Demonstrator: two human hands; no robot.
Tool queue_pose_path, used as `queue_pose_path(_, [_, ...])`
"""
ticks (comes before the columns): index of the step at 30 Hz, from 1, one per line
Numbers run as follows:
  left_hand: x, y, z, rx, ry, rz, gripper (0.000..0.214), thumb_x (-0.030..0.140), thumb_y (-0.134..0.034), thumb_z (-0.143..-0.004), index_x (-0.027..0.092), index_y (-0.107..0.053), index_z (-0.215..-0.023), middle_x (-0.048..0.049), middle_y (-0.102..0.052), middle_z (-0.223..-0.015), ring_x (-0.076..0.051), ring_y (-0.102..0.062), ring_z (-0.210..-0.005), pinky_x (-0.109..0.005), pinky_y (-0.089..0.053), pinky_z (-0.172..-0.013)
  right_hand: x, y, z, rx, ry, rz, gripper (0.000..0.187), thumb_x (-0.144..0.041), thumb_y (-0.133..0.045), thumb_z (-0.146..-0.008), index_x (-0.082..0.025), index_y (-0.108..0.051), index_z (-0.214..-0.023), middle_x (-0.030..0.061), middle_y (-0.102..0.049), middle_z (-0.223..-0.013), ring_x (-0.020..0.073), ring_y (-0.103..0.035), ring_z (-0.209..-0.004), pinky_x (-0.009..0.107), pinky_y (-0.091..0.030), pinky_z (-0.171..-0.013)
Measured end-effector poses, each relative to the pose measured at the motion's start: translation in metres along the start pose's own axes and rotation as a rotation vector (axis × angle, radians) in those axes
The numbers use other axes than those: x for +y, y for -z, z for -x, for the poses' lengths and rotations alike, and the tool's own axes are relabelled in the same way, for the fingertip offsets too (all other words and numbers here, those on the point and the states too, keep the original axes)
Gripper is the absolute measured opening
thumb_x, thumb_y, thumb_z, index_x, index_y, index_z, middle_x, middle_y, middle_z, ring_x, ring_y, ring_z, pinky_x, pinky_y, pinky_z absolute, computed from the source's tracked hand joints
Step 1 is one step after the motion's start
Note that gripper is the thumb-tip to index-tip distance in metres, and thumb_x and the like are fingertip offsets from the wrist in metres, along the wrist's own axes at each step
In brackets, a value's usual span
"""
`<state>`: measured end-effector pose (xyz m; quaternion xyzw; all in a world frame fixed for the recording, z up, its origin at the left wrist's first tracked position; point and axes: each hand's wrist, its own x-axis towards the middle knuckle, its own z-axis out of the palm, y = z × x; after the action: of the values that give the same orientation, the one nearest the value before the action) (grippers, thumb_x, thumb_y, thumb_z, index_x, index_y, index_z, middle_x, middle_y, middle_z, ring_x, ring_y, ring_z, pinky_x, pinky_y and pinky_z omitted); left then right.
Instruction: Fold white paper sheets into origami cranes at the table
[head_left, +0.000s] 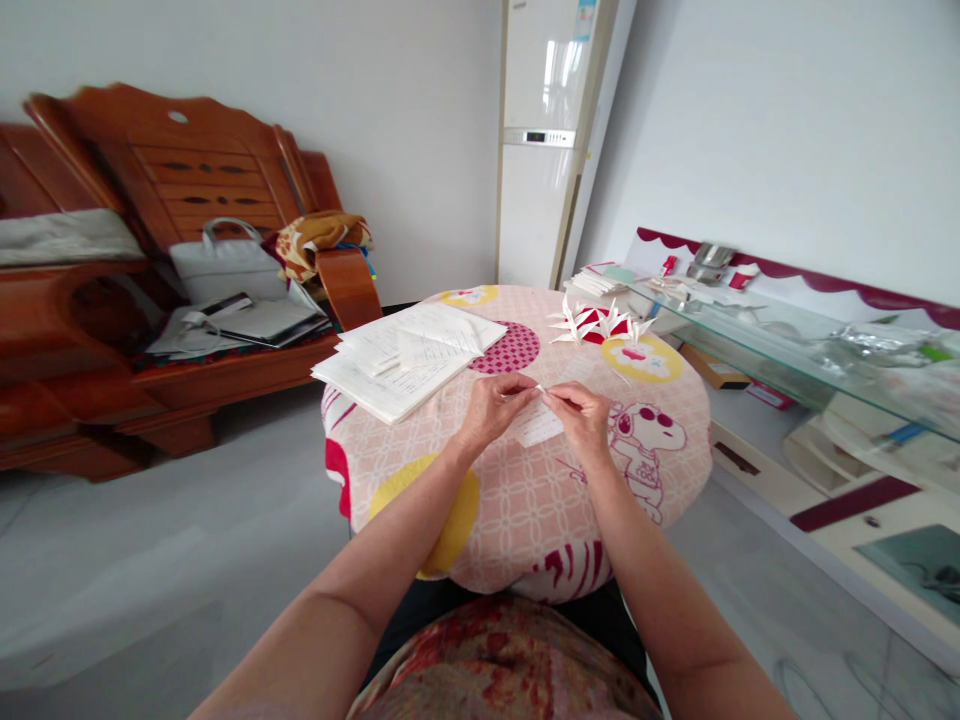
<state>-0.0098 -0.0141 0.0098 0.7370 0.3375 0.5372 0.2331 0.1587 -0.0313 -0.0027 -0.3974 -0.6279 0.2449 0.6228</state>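
My left hand (491, 405) and my right hand (583, 415) meet above a round table (525, 500) with a pink patterned cloth. Both pinch a small white piece of paper (538, 392) between the fingertips. Under the hands a flat white slip of paper (541, 425) lies on the cloth. Several folded white paper shapes (596, 322) stand at the far side of the table. A stack of printed sheets (409, 355) rests at the table's left.
A wooden bench (150, 250) at the left holds a grey bag (225, 265) and papers. A tall white appliance (544, 140) stands in the corner. A glass-topped low cabinet (810, 350) with clutter runs along the right wall.
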Motion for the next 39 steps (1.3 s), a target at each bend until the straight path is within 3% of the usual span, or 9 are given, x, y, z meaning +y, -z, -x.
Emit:
queue_pose_path(5, [0.000, 0.004, -0.009, -0.120, 0.041, 0.034, 0.020, 0.030, -0.069, -0.084, 0.014, -0.076, -0.077, -0.0028, -0.072, -0.069, -0.012, -0.062, -0.061, -0.021, -0.044, -0.056, -0.006, 0.008, -0.008, -0.136, -0.115, -0.008, 0.016, -0.035, -0.074, -0.072, -0.019, -0.072, -0.071, -0.0011, -0.063, -0.061, 0.0127, -0.053, -0.055, 0.026, -0.042, -0.053])
queue_pose_path(10, [0.002, 0.006, -0.027, -0.218, 0.181, 0.166, 0.023, 0.033, -0.069, -0.082, 0.013, -0.076, -0.076, -0.0027, -0.070, -0.066, -0.010, -0.057, -0.055, -0.019, -0.039, -0.048, -0.017, 0.016, -0.029, -0.285, -0.301, -0.059, 0.019, -0.036, -0.075, -0.068, -0.019, -0.067, -0.063, -0.0057, -0.050, -0.047, 0.0084, -0.037, -0.041, 0.024, -0.028, -0.042])
queue_pose_path(17, [-0.022, 0.003, -0.033, -0.340, 0.462, 0.356, 0.021, 0.019, -0.073, -0.071, 0.014, -0.079, -0.091, -0.0044, -0.075, -0.073, -0.012, -0.062, -0.057, -0.020, -0.045, -0.050, 0.011, 0.012, -0.038, -0.289, -0.690, -0.244, 0.019, -0.029, -0.079, -0.052, -0.019, -0.065, -0.061, -0.0004, -0.064, -0.054, 0.0144, -0.054, -0.048, 0.027, -0.042, -0.049])
queue_pose_path(22, [-0.039, -0.006, -0.017, -0.319, 0.647, 0.528, 0.029, 0.016, -0.078, -0.065, 0.011, -0.078, -0.093, -0.0064, -0.075, -0.073, -0.013, -0.065, -0.058, -0.022, -0.049, -0.054, 0.031, 0.010, -0.027, -0.341, -0.745, -0.247, 0.018, -0.029, -0.077, -0.053, -0.018, -0.067, -0.063, 0.0011, -0.066, -0.056, 0.0151, -0.056, -0.049, 0.028, -0.042, -0.050])
queue_pose_path(28, [-0.042, -0.011, -0.011, -0.309, 0.788, 0.607, 0.045, 0.010, -0.083, -0.060, 0.014, -0.074, -0.103, -0.0072, -0.076, -0.076, -0.015, -0.066, -0.059, -0.025, -0.050, -0.056, 0.028, 0.009, -0.023, -0.362, -0.724, -0.161, 0.016, -0.029, -0.075, -0.056, -0.018, -0.066, -0.063, -0.0021, -0.061, -0.052, 0.0125, -0.050, -0.045, 0.025, -0.035, -0.045])
queue_pose_path(33, [-0.051, -0.014, -0.004, -0.304, 0.665, 0.375, 0.034, 0.016, -0.072, -0.073, 0.013, -0.073, -0.108, -0.0037, -0.072, -0.069, -0.013, -0.062, -0.056, -0.022, -0.045, -0.051, 0.032, 0.009, -0.025, -0.411, -0.667, -0.039, 0.014, -0.032, -0.071, -0.059, -0.018, -0.066, -0.059, -0.0041, -0.056, -0.047, 0.0106, -0.044, -0.042, 0.023, -0.028, -0.041])
queue_pose_path(36, [-0.058, -0.016, -0.002, -0.263, 0.449, 0.057, 0.032, 0.014, -0.065, -0.075, 0.014, -0.073, -0.106, -0.0005, -0.069, -0.066, -0.012, -0.060, -0.056, -0.021, -0.045, -0.051, 0.040, 0.008, -0.028, -0.447, -0.590, 0.110, 0.014, -0.030, -0.068, -0.062, -0.019, -0.064, -0.054, -0.0063, -0.048, -0.041, 0.0094, -0.038, -0.039, 0.023, -0.024, -0.040])
queue_pose_path(39, [-0.059, -0.016, -0.001, -0.237, 0.227, -0.219, 0.034, 0.009, -0.065, -0.070, 0.016, -0.073, -0.101, -0.0014, -0.070, -0.076, -0.014, -0.063, -0.066, -0.024, -0.051, -0.062, 0.046, 0.006, -0.033, -0.453, -0.430, 0.269, 0.010, -0.022, -0.067, -0.063, -0.019, -0.068, -0.054, -0.0056, -0.052, -0.043, 0.0102, -0.043, -0.043, 0.023, -0.027, -0.043])
